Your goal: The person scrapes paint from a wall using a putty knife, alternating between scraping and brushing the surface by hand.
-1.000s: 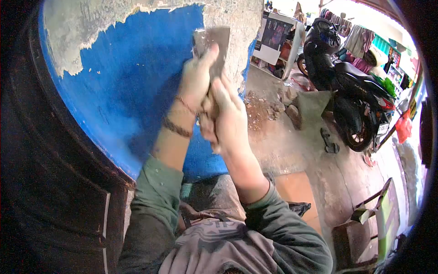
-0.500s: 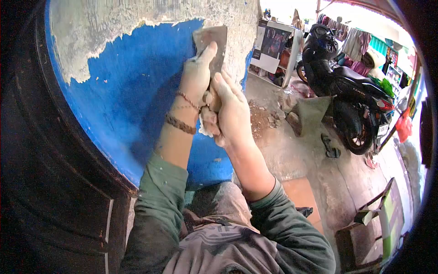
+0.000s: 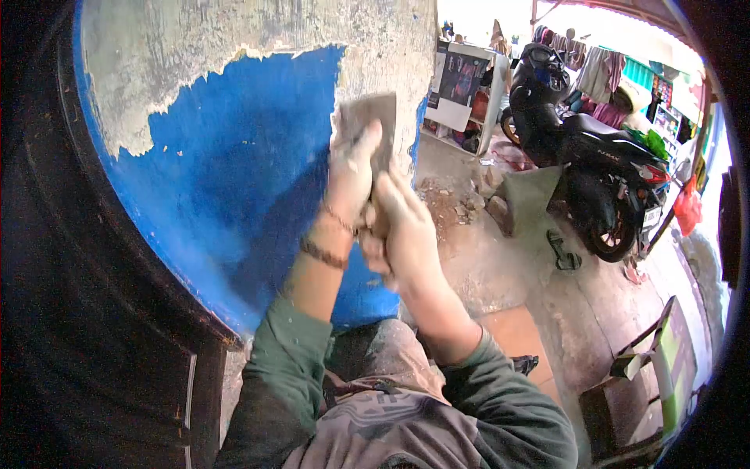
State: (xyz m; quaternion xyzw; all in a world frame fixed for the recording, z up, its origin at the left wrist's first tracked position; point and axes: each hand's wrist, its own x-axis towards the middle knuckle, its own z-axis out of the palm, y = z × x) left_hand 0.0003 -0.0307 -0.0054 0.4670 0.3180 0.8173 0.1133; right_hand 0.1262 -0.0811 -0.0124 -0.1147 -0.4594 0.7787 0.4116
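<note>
A wide metal scraper lies with its blade against a wall, over a bare plaster strip beside the blue paint. My left hand presses on the blade with its thumb and wraps round the tool's lower part. Lower and to the right, my right hand grips the handle, which is mostly hidden by the fingers. Both hands are slightly blurred and dusty. Rough, bare plaster with a ragged paint edge spans the wall's upper part.
Rubble lies on the floor right of the wall. Beyond it stand a motorcycle and a white cabinet. A sandal is on the concrete, a green-and-white framed object at lower right, and a dark panel at left.
Both hands and the scraper have moved down and slightly right along the wall. More bare plaster shows where the blade was, right of the blue paint.
</note>
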